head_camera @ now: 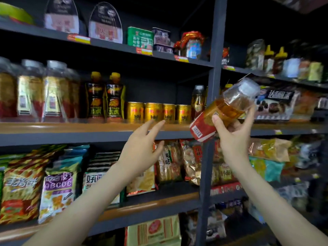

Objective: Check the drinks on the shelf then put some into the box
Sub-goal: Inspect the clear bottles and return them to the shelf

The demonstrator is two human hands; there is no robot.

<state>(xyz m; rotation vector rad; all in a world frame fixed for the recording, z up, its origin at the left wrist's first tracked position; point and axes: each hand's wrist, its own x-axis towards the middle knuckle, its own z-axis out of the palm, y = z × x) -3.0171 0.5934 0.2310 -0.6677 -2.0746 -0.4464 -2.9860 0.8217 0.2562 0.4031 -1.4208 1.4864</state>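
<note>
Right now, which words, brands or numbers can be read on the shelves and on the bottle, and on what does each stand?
"RedBull": gold cans on the middle shelf.
"ABCD", then an unclear letter: purple-and-white snack bag.
Drink bottle in the right hand: barcode shows; label words blurred.
Price tags and other snack packets: too blurred to read.

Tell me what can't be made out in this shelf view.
Head view:
The box: not in view, beyond the picture's edges.
The tilted bottle label: blurred, partly covered by the right hand.
The large bottles at the middle shelf's left: motion blur makes the labels unreadable.
Whatever stands behind the shelf post: hidden by it.
The price tags: too small and blurred.
</note>
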